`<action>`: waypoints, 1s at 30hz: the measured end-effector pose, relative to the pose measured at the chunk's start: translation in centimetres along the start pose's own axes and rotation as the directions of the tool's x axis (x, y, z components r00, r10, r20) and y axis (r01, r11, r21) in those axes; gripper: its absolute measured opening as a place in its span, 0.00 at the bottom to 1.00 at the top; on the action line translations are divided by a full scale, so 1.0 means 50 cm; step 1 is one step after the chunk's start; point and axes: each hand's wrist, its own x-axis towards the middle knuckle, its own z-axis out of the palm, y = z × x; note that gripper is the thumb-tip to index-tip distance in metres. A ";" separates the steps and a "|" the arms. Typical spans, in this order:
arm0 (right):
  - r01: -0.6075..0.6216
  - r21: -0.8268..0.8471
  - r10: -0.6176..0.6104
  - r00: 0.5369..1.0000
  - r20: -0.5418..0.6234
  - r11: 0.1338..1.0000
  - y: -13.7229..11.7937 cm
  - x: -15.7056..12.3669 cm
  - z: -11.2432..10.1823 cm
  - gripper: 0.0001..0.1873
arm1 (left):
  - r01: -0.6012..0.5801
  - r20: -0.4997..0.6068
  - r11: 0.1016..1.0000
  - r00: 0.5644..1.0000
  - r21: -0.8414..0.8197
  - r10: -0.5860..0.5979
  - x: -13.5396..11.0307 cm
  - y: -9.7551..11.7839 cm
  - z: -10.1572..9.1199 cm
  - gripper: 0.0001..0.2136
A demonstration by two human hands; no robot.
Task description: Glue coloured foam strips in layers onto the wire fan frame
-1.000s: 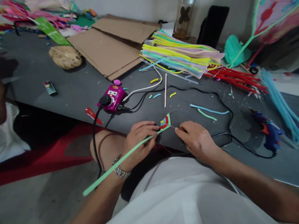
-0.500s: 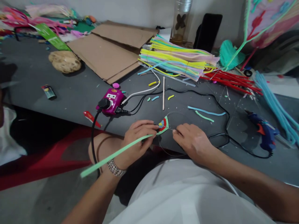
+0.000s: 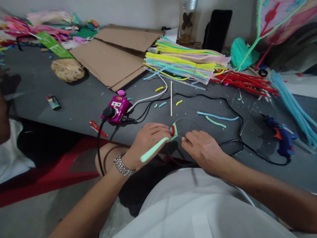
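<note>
My left hand (image 3: 152, 142), with a metal watch on its wrist, is closed around a small curved piece of red and mint-green pipe cleaner (image 3: 175, 130). The piece's far edge shows past my fingertips; the rest is hidden under them. A loose mint-green pipe cleaner end (image 3: 155, 150) sticks out across the back of that hand toward me. Just to the right, my right hand (image 3: 200, 145) is closed in a pinch on a thin wire (image 3: 180, 136) that meets the piece. The wire bows in a loop above and below the work.
A blue glue gun (image 3: 278, 135) lies at right, its black cord crossing the table. Left of my hands sits a purple power socket (image 3: 116, 109). Pipe cleaner bundles (image 3: 183, 64), cardboard (image 3: 111, 61), a stone (image 3: 67, 70) and a lighter (image 3: 53, 102) lie farther back. Another person sits at left.
My left hand has turned over the piece, hiding its blue and yellow centre. The loose green end has swung and now looks shorter. My right hand stays pinched near the same spot.
</note>
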 end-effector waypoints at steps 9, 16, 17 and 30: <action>-0.013 0.002 0.013 1.000 -0.009 1.000 -0.002 0.000 0.005 0.09 | 0.081 -0.044 0.996 0.996 0.041 -0.079 0.002 0.003 0.021 0.08; -0.012 0.016 0.013 0.999 -0.048 1.000 0.000 -0.001 0.008 0.12 | 0.066 -0.073 0.996 0.995 0.053 -0.062 0.001 0.001 0.034 0.05; -0.013 0.015 0.014 0.999 -0.053 1.000 0.001 0.000 0.010 0.12 | 0.071 -0.066 0.996 0.996 0.056 -0.068 0.003 0.001 0.034 0.05; 0.075 -0.048 -0.087 0.934 -0.345 0.996 0.031 0.035 -0.016 0.12 | 0.091 -0.060 0.994 0.994 0.062 -0.087 0.005 0.004 0.031 0.04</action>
